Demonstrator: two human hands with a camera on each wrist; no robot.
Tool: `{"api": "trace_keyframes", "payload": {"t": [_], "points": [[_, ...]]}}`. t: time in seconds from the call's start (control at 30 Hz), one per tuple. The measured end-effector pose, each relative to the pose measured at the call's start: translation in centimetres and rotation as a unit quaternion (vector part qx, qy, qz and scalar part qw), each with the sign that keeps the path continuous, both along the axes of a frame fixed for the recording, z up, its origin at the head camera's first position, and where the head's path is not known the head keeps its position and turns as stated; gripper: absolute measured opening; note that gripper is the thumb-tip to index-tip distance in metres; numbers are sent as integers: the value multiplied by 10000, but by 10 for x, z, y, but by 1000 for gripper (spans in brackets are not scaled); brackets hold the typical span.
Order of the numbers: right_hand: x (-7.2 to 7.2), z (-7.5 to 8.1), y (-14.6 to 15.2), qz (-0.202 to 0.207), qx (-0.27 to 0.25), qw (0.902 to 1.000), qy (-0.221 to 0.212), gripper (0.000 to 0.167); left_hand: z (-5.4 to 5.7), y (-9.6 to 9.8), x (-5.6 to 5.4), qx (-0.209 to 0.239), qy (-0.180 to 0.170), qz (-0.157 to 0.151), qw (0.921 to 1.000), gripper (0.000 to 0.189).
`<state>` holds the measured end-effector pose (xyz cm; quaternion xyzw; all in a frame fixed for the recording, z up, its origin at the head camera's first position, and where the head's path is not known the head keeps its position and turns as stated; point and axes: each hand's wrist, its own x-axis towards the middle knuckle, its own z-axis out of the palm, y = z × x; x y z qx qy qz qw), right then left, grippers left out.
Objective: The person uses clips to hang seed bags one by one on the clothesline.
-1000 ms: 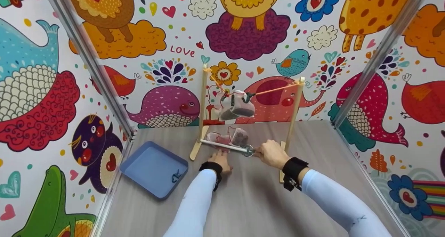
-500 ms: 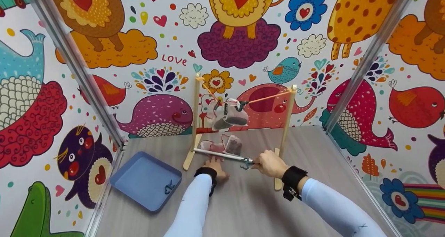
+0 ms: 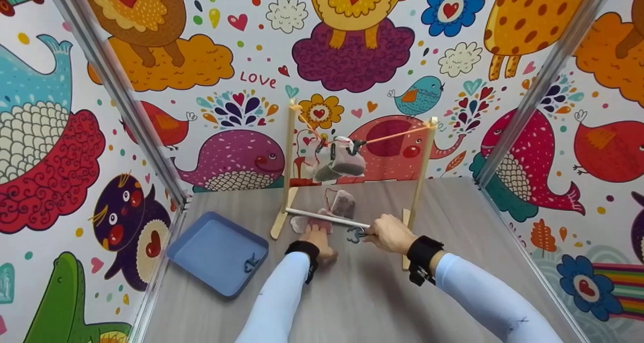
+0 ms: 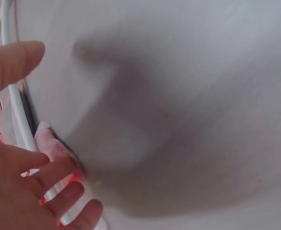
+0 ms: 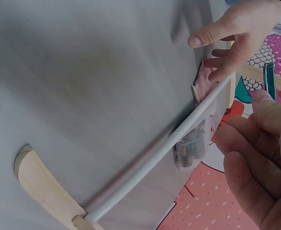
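Note:
My left hand point(image 3: 316, 240) reaches low under the white rod point(image 3: 327, 218), its fingertips at the pink end of a small pink-and-grey sock point(image 3: 343, 204) lying on the table. In the left wrist view the fingers are spread, with the thumb apart and the sock's pink cloth point(image 4: 54, 146) by the fingers. My right hand point(image 3: 391, 234) pinches a dark grey-green clothes clip point(image 3: 356, 235) near the rod's right end. The right wrist view shows that clip point(image 5: 269, 81) above the thumb tip. Another small sock point(image 3: 342, 164) hangs from the orange string point(image 3: 395, 135) by dark clips.
Two wooden posts point(image 3: 288, 157) on flat feet carry the string, and the rod runs low between them. At the left lies a blue tray point(image 3: 211, 257) with another dark clip point(image 3: 250, 262) in it. Patterned walls point(image 3: 241, 157) enclose the table point(image 3: 352, 297).
My left hand has moved forward from the near side of the rod onto the pink end of the lying sock. The right hand keeps its clip, now slightly lower and clear of the rod.

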<state>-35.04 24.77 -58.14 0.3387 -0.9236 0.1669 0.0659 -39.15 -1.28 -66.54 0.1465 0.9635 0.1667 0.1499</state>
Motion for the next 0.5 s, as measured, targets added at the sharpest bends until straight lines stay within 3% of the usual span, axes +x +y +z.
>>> {"api": "trace_keyframes", "payload": {"t": [0.17, 0.2, 0.3, 0.4, 0.5], "points": [[0, 1, -1, -24, 8, 10000, -22, 9, 1, -3, 6, 37, -37, 73, 10000, 79], [0, 1, -2, -19, 14, 10000, 7, 9, -2, -5, 7, 54, 107, 116, 9999, 75], [0, 1, -2, -19, 25, 10000, -4, 11, -21, -10, 3, 4, 1002, 467, 9939, 67], [-1, 1, -3, -28, 67, 10000, -38, 12, -35, -21, 1, 142, 1447, 769, 9864, 62], [-2, 1, -7, -40, 97, 9999, -116, 11, -37, -33, 5, 34, 1209, 711, 9901, 60]]}}
